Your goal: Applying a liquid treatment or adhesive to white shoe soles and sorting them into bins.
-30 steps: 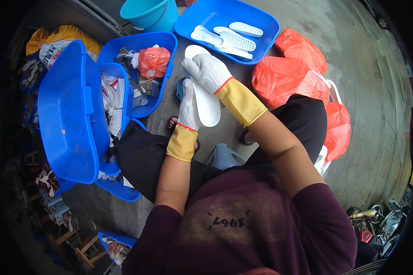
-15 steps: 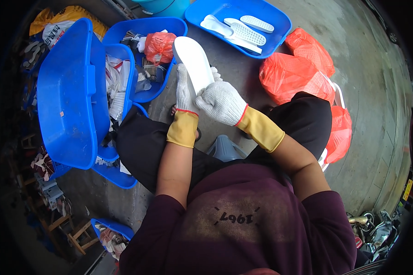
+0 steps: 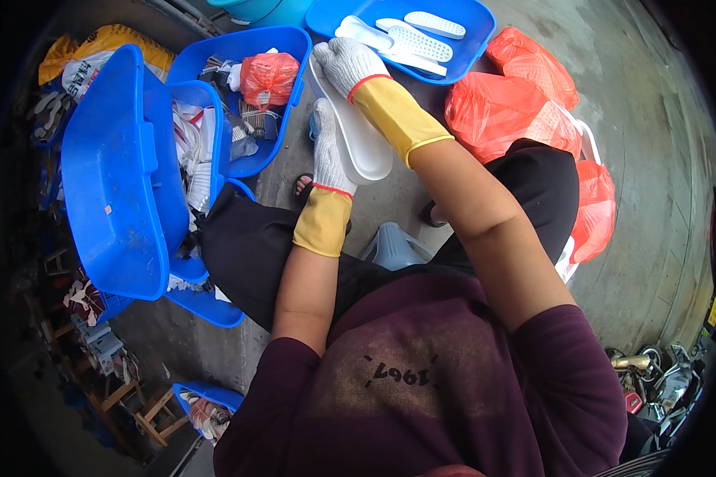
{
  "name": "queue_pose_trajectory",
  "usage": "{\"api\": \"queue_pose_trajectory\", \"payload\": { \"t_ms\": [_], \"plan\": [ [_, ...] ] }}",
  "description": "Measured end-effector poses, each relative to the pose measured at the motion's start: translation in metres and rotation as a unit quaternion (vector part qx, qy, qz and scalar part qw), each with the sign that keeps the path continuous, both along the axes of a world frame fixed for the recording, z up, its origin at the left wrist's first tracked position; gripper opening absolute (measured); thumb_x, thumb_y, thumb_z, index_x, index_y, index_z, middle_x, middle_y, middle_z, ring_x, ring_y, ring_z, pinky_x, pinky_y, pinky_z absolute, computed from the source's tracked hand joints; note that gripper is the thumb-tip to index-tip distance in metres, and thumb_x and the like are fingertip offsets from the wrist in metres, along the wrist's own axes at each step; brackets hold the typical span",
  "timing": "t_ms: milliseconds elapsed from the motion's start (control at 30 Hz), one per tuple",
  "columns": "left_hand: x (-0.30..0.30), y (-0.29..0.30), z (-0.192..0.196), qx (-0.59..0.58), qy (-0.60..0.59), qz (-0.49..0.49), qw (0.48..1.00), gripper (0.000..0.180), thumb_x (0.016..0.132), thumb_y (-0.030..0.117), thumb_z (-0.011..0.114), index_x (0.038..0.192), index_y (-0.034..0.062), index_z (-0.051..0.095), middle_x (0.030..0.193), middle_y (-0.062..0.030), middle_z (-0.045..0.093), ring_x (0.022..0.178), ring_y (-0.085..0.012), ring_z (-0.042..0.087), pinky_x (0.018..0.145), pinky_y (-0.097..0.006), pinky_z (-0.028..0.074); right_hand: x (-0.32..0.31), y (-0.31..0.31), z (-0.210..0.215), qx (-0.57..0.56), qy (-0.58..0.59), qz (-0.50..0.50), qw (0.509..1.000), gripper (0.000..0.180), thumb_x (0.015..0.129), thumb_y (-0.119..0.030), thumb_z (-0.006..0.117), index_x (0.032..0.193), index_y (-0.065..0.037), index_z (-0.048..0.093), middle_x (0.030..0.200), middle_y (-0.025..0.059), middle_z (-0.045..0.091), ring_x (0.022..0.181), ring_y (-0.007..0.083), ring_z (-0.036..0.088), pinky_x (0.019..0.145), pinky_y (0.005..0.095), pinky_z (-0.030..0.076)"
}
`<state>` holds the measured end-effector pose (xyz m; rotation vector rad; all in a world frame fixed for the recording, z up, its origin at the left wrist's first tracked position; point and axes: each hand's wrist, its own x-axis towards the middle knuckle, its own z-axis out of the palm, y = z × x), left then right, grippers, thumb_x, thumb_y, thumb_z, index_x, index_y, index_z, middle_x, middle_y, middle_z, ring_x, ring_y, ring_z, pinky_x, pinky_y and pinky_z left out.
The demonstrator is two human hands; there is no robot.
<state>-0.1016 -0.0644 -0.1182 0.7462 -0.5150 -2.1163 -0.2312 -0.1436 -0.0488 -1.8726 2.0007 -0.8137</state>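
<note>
Both my hands wear white knit gloves with yellow cuffs. My left hand (image 3: 327,151) holds a long white shoe sole (image 3: 358,139) from underneath, in front of my knees. My right hand (image 3: 346,63) rests on the far end of the same sole. Just beyond it lies a blue tray (image 3: 469,36) with several white soles (image 3: 410,40) in it.
To the left stand stacked blue tubs (image 3: 111,183) and a blue tray (image 3: 282,48) with scraps and a red bag (image 3: 269,75). Orange-red plastic bags (image 3: 509,103) lie at the right. A grey stool (image 3: 394,246) shows between my legs. The floor is concrete.
My right hand has slid from the middle of the sole to its far end. The sole stays in my left hand, and the view has tilted a little.
</note>
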Motion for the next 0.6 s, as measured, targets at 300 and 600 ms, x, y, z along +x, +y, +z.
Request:
{"api": "queue_pose_trajectory", "payload": {
  "t_ms": [300, 600],
  "plan": [
    [0.033, -0.011, 0.003, 0.023, 0.158, -0.021, 0.987, 0.106, 0.09, 0.084, 0.053, 0.147, -0.0046, 0.047, 0.132, -0.0257, 0.062, 0.118, -0.0388, 0.064, 0.101, -0.053, 0.054, 0.038, 0.147, 0.001, 0.116, -0.115, 0.075, 0.984, 0.031, 0.096, -0.036, 0.066, 0.094, -0.009, 0.081, 0.086, 0.0199, 0.074, 0.081, 0.0376, 0.074, 0.077, 0.0461, 0.059],
    [-0.004, 0.012, 0.013, -0.016, 0.117, -0.047, 0.992, 0.078, 0.106, 0.063, 0.048, 0.159, 0.0071, 0.04, 0.152, -0.0144, 0.054, 0.136, -0.0304, 0.054, 0.113, -0.046, 0.047, -0.036, 0.102, -0.007, 0.101, 0.012, 0.042, 0.994, 0.032, 0.095, -0.033, 0.06, 0.09, -0.009, 0.08, 0.091, 0.0202, 0.075, 0.089, 0.0395, 0.072, 0.082, 0.0503, 0.055]
  ]
}}
